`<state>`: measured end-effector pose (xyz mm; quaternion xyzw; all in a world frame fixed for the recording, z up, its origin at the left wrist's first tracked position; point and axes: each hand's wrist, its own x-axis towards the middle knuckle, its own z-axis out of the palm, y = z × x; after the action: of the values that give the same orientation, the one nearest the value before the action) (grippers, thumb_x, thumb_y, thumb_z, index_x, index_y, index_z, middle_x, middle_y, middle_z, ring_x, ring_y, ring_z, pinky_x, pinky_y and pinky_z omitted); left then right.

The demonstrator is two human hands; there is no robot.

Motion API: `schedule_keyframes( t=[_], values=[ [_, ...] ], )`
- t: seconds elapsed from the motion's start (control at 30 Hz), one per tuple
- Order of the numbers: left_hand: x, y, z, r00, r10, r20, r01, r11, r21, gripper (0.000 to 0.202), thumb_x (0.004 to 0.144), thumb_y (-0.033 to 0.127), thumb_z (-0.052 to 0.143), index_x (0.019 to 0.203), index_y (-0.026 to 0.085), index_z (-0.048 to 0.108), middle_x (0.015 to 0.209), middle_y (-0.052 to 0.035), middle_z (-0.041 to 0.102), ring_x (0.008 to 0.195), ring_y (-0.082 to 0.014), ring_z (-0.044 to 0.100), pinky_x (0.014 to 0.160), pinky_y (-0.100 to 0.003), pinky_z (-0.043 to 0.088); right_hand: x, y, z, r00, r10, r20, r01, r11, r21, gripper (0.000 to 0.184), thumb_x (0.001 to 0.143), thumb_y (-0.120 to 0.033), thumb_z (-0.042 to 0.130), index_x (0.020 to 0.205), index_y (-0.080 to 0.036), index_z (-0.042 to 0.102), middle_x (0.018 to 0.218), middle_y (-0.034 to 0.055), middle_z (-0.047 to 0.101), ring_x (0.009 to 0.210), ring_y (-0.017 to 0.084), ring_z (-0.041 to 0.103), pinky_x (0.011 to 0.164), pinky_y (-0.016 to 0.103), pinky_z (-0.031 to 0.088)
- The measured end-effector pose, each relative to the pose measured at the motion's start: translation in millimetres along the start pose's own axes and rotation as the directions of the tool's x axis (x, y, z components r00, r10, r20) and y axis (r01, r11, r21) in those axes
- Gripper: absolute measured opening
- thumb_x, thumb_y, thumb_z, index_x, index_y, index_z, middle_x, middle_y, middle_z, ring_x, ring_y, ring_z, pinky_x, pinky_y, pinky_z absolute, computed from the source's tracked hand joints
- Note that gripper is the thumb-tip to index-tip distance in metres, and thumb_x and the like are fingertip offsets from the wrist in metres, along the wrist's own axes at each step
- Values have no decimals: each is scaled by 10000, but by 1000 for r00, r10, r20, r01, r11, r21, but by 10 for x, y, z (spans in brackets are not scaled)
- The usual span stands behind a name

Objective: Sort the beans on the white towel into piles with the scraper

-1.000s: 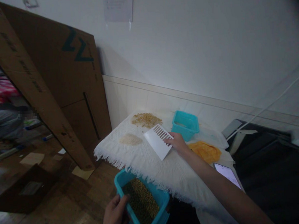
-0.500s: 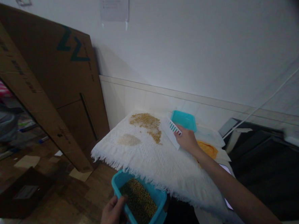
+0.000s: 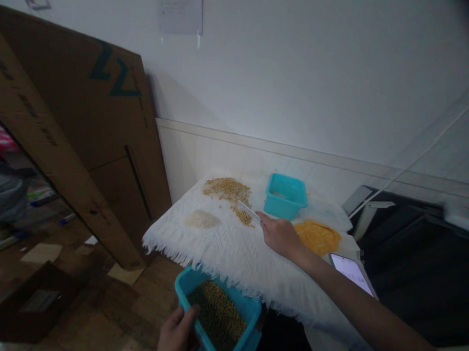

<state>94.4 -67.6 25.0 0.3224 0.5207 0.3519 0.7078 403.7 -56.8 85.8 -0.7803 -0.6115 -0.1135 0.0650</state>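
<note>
My left hand (image 3: 176,335) is closed on the near left rim of a teal plastic tub (image 3: 249,328), thumb over the edge. Inside the tub lie yellow beans (image 3: 220,299) and smaller dark green beans (image 3: 214,322). In my right hand (image 3: 280,235) is a thin white scraper (image 3: 248,208), seen nearly edge-on, against a small heap of yellow beans (image 3: 243,216) on the white fringed cloth (image 3: 239,254). Behind that heap spreads a larger patch of yellow beans (image 3: 225,186) mixed with pale grains. A separate pile of pale grains (image 3: 201,219) lies to the left.
A second teal tub (image 3: 284,207) stands at the back right of the cloth. Right of my right hand are an orange-yellow cloth (image 3: 317,236) and a phone (image 3: 352,274). A tall cardboard box (image 3: 75,116) stands at the left, and a wall runs behind.
My right hand has moved left and nearer, bringing the scraper from beside the second tub to the small bean heap. The scraper has turned edge-on. My left hand and its tub stay put.
</note>
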Motion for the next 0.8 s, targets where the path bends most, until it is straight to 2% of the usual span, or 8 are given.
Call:
schedule_keyframes(
  t=[0.2,0.3,0.47,0.6,0.8],
  values=[
    [45,-35,-34,1000,0,-2,0,1000,7,371,512,446,843,518,179,586,400,72,466,364,-81,376,388,-207,262,-118,0,-27,997,-68,-22,68,998,-15,524,888,-136,463,1401,-174,558,949,112,785,785,232,743,731,294,554],
    [37,-44,-25,1000,-23,-12,23,1000,0,358,513,438,848,557,176,608,420,67,489,378,-87,404,400,-208,291,-43,64,-80,996,-43,-75,46,998,32,462,921,-163,472,1359,-233,604,1029,84,781,835,221,747,765,289,556],
    [6,-38,15,999,6,-42,-6,1000,-10,366,518,444,840,525,184,582,397,77,460,367,-80,381,383,-203,271,153,131,-79,988,-117,-103,132,979,156,347,960,-212,504,1254,-263,680,1148,34,751,961,197,736,869,285,545],
    [-15,-17,34,999,24,-32,-25,999,-27,384,507,444,855,511,188,569,386,80,457,353,-71,372,375,-199,267,162,102,19,981,-168,-99,183,968,174,388,911,-106,517,1207,-269,709,1148,13,748,967,178,736,875,269,546],
    [38,-78,-23,999,48,11,-48,999,-1,397,541,485,845,531,187,583,381,80,451,344,-62,340,363,-193,227,-71,58,91,966,-221,-135,244,951,191,452,821,-20,516,1152,-234,738,1129,29,752,976,193,741,864,284,568]
  ],
)
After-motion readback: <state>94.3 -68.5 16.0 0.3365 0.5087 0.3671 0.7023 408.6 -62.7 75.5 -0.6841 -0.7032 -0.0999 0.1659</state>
